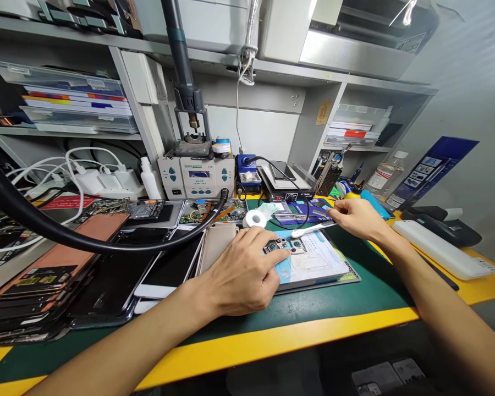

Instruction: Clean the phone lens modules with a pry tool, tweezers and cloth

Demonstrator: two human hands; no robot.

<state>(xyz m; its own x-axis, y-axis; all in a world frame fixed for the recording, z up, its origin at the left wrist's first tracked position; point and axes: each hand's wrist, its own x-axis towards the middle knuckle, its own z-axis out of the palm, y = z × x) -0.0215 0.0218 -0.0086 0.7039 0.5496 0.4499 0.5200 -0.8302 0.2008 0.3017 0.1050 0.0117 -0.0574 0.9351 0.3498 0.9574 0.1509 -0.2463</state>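
My left hand [247, 269] rests on the near left part of a book or box [322, 261] with a printed blue and white cover. Its fingers are bent, holding down a small phone circuit board [275, 245] that they partly cover. Beside the index fingertip is a dark square-framed piece [298, 247]. A white brush [309, 229] like a toothbrush lies across the far edge of the book, its handle reaching toward my right hand [355, 217]. The right thumb and fingers are pinched together above the handle's end; what is between them is hidden.
Several phones and phone shells [103, 275] are stacked on the left. A black hose [107, 236] arcs across them to the rework station [200, 177]. A white tape roll [256, 218], blue card [301, 212], hot plate [289, 190] and clear bottle [385, 175] stand or lie farther back.
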